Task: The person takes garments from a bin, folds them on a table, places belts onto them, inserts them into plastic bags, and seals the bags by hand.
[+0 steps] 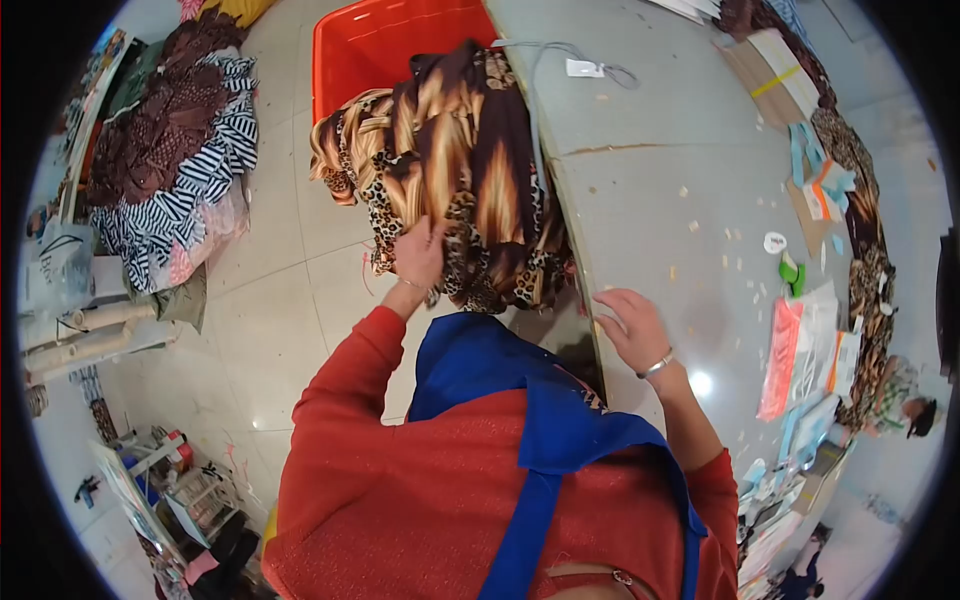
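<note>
A heap of brown, gold and leopard-print fabric [470, 170] hangs over the near side of a red bin [350, 50], beside the table's edge. My left hand [420, 255] is at the lower front of this fabric, its fingers closed on a fold of it. To the right, my right hand [632, 325] is over the edge of the grey table [650, 210], fingers apart, holding nothing. Between the two hands, the blue apron [480, 365] is just below the fabric.
At left lies a pile of dark and striped cloth [180, 150]. Along the table's right side are a cardboard stack [775, 80], a green object [791, 272] and pink and white packets [785, 350]. A grey cord with a white tag [584, 68] lies at the top.
</note>
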Motion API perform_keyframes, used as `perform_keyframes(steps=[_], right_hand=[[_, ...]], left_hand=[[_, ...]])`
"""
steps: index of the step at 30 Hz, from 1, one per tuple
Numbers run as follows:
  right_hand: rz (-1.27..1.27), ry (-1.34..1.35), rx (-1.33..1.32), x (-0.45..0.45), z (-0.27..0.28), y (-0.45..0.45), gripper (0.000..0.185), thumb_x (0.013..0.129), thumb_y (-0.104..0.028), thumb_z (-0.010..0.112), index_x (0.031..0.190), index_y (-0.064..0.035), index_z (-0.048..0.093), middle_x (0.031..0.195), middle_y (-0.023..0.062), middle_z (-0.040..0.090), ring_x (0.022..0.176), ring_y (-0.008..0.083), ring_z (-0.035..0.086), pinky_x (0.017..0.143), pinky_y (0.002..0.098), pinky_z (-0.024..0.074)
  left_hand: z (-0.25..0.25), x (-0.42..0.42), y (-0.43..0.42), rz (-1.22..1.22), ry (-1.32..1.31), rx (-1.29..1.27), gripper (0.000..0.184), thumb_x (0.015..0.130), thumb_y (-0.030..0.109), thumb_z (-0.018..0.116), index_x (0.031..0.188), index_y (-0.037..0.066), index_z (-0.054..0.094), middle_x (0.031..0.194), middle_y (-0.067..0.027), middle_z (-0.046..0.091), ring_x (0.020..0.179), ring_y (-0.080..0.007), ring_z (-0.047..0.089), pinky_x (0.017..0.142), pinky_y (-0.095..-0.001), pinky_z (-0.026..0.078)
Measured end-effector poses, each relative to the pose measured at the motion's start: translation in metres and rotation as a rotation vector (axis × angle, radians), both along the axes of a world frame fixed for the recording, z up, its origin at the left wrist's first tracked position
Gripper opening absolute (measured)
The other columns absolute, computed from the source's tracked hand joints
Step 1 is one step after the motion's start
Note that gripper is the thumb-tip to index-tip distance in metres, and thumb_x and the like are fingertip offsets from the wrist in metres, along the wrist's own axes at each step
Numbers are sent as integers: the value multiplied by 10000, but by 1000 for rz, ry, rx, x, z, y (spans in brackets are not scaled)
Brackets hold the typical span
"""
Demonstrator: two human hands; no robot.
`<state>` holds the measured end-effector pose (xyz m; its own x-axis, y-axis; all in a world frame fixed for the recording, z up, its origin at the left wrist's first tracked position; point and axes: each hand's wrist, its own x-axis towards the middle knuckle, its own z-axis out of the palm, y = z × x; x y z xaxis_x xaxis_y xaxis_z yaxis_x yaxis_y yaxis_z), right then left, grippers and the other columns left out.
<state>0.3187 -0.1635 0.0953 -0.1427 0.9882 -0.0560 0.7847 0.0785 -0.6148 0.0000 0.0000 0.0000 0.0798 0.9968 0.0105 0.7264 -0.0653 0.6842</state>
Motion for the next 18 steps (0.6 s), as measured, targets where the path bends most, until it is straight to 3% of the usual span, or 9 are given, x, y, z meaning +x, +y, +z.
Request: perform_keyframes(steps=[1,3,5,8,11,15,16,17,18], right_hand=[[6,83,-59,-7,9,8,314,870,-202,635,1153,-69,610,1052,100,627,983,290,594,863,393,449],[-77,308,-246,-52,16,76,333,886,-231,623,1156,-37,596,1009,117,633,935,275,611,812,339,471],[-210,523,-335,-74,15,109,362,894,-259,623,1147,-2,593,1033,105,642,934,219,612,810,325,475],[-409,843,-329,-108,10,163,407,901,-283,625,1149,37,581,1056,93,648,927,155,609,800,302,483],[-340,1056,-675,-107,-5,203,417,904,-275,617,1149,60,571,1041,74,645,902,134,601,781,294,485],[-560,957,-517,-116,4,199,373,903,-286,607,1123,15,591,911,20,648,785,119,583,714,303,478],[-472,606,-449,-110,6,194,315,919,-267,565,1078,3,598,901,90,673,749,196,633,692,344,491],[-370,411,-428,-107,8,187,307,925,-268,546,1055,5,596,895,124,670,742,235,637,679,367,491],[-269,216,-404,-105,8,178,302,932,-270,527,1032,8,594,888,158,666,736,275,641,666,390,492]], left_hand=[[27,13,-17,-99,-48,104,307,946,317,515,842,36,581,683,-205,577,645,-398,583,576,-444,443],[72,14,9,-155,-254,94,361,955,326,499,762,22,525,653,-202,545,598,-395,554,513,-430,422],[94,24,-3,-300,-182,62,410,955,350,495,712,21,501,630,-196,522,572,-386,541,518,-427,425],[116,46,-17,-449,-399,57,441,930,378,541,670,28,477,589,-175,480,533,-361,505,494,-399,391],[112,63,-22,-626,-391,106,411,916,366,558,663,48,495,586,-164,489,537,-357,532,482,-403,401],[83,62,-17,-738,-512,11,457,900,374,590,600,47,481,573,-149,500,521,-352,519,481,-396,412],[88,50,-1,-867,-418,-111,455,867,406,636,610,43,542,579,-147,526,491,-323,517,473,-374,414],[97,40,18,-920,-474,-277,351,861,326,670,671,33,633,572,-93,590,466,-209,559,473,-310,443],[92,35,31,-703,-835,-658,199,871,206,654,794,27,694,614,-32,643,529,-88,594,505,-248,476]])
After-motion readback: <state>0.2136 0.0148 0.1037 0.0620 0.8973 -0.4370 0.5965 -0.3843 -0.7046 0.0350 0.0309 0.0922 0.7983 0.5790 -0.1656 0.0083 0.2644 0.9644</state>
